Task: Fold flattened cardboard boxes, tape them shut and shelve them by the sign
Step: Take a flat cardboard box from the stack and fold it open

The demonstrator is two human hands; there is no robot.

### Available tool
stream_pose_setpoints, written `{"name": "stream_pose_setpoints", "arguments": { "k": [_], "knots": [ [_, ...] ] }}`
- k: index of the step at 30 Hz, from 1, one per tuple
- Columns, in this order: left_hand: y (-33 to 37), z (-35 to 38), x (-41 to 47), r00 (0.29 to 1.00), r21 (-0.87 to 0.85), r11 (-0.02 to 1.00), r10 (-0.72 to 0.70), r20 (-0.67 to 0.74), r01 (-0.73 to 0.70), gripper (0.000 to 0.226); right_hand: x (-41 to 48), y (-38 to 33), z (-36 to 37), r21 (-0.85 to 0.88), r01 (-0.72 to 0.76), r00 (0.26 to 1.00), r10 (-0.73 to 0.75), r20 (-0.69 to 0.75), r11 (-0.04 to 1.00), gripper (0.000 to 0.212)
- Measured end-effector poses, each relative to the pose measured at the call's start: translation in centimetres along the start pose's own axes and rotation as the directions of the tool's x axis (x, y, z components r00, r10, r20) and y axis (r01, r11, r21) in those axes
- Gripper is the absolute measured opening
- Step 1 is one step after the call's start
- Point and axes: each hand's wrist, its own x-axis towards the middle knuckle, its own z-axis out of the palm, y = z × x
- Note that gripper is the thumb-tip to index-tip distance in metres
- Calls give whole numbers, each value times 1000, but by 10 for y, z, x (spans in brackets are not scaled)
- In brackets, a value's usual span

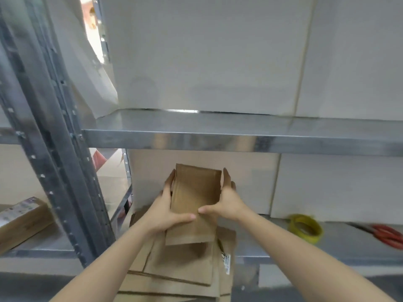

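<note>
A small flattened brown cardboard box [195, 192] is held up between both hands, just under the upper metal shelf. My left hand [168, 210] grips its left edge, thumb across the front. My right hand [226, 201] grips its right edge, thumb pointing left over the front. Below them a stack of flattened cardboard boxes [181, 271] lies on the lower shelf, sticking out over its front edge. A yellow tape roll [305, 227] lies to the right of the stack.
Red-handled scissors [388, 235] lie at the far right of the lower shelf [305, 251]. The upper metal shelf [218, 129] is backed by pale board. A grey upright post [54, 149] stands left, with a labelled brown box [21, 221] beyond it.
</note>
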Motion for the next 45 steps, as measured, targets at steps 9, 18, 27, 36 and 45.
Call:
{"name": "stream_pose_setpoints", "arguments": {
  "k": [9,18,27,36,45],
  "knots": [
    [86,121,18,983,-152,973,178,36,-171,138,-57,101,-114,64,5,988,4,-153,998,118],
    [231,295,44,970,-281,940,227,86,-195,117,-106,247,-271,78,2,967,18,-253,997,104],
    [299,389,75,980,-355,921,191,58,-158,117,-109,325,-360,141,-1,963,39,-265,990,99],
    [294,418,95,984,-477,873,159,81,-101,97,-77,370,-365,156,-24,982,52,-180,988,87],
    [282,449,86,998,-279,959,52,20,-44,85,-66,415,-371,198,-108,994,105,25,974,84]
  ]
}}
